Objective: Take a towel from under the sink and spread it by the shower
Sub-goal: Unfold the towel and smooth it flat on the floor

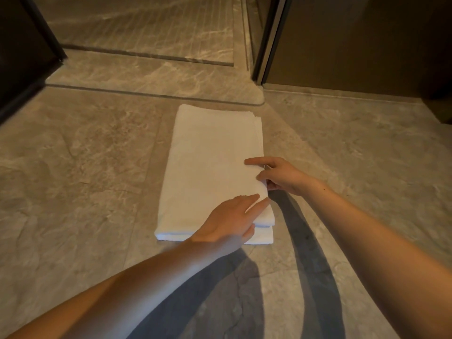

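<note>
Head view, looking down at the floor: where is the towel?

The white towel [210,167] lies folded in several layers on the marbled stone floor [85,167], its far short end just before the raised stone step [146,77] of the shower. It is a long rectangle running away from the person.

What is the left hand doing?

The left hand [227,223] rests flat on the near right corner of the towel. Its fingers [249,199] are straight and lie on the top layer, holding nothing; the thumb sits by the near edge.

And the right hand?

The right hand [281,176] is at the towel's right edge, a little farther along. Its forefinger [254,161] lies stretched out on top, while the thumb and the other curled fingers pinch the edge of the upper layer, which bulges slightly there.

Do the two hands touch?

No, they are close together but apart, both on the same right side.

Anything else around?

A dark metal post [271,37] stands at the right of the step, with a brown panel beside it. Both forearms cast dark shadows [305,241] on the floor near the person.
</note>
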